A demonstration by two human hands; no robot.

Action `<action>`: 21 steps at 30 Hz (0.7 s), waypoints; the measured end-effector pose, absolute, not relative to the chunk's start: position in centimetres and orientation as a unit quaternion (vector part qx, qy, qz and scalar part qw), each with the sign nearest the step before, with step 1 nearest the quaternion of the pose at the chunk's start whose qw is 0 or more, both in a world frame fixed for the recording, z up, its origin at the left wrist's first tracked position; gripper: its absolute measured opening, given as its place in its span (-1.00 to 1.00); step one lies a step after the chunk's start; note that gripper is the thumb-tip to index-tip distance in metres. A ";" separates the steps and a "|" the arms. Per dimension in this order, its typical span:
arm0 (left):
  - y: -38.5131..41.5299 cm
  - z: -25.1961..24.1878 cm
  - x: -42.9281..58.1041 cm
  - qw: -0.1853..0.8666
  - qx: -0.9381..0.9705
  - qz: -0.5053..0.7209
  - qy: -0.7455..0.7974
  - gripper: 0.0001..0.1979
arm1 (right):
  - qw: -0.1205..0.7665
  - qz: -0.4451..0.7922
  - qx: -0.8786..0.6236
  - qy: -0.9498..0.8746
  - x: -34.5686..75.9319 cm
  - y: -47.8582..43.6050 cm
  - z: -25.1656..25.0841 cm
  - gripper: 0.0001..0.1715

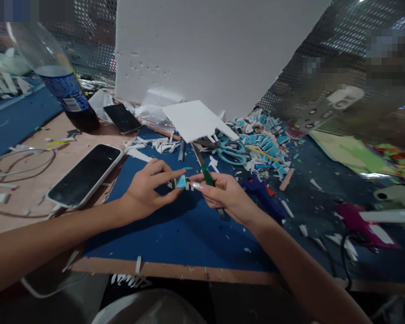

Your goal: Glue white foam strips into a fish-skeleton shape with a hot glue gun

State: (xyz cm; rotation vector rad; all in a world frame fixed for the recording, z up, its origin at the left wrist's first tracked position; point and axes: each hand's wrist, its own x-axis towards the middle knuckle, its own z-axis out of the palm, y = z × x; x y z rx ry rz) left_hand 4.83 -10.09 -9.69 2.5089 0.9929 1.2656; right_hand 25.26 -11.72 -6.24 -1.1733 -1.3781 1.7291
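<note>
My left hand (151, 185) pinches a small light-blue piece (181, 182), apparently foam, between thumb and fingertips. Small white and dark bits (190, 185) show at its right side, where the fingertips of my right hand (221, 191) meet it. A slim knife-like tool with a green handle (208, 174) runs through the fingers of my right hand. Its long narrow end points away from me, and its dark lower end shows below the hand. Both hands are just above the blue mat (185, 234). Teal-handled scissors (232, 153) lie beyond my right hand.
White-cased phone (86, 175), dark phone (122, 118) and soda bottle (65, 90) stand or lie left. A white sheet (194, 119) and blue-white scraps (265, 139) lie behind. On the right are a blue tool (265, 195) and a magenta glue gun (364, 225) with a cord.
</note>
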 end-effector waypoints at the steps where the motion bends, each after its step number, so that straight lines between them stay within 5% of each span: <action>1: -10.1 -9.7 4.9 0.070 0.844 0.419 0.327 -0.72 | 0.309 0.661 -0.449 -0.516 25.1 -11.7 -6.3 -0.63; 13: -10.2 -9.9 4.9 0.036 0.863 0.399 0.308 -0.76 | 0.319 0.673 -0.453 -0.491 24.6 -11.7 -7.2 -0.69; 21: -10.4 -9.9 4.7 0.061 0.827 0.422 0.366 -0.51 | 0.333 0.718 -0.434 -0.430 24.3 -11.8 -6.7 -0.78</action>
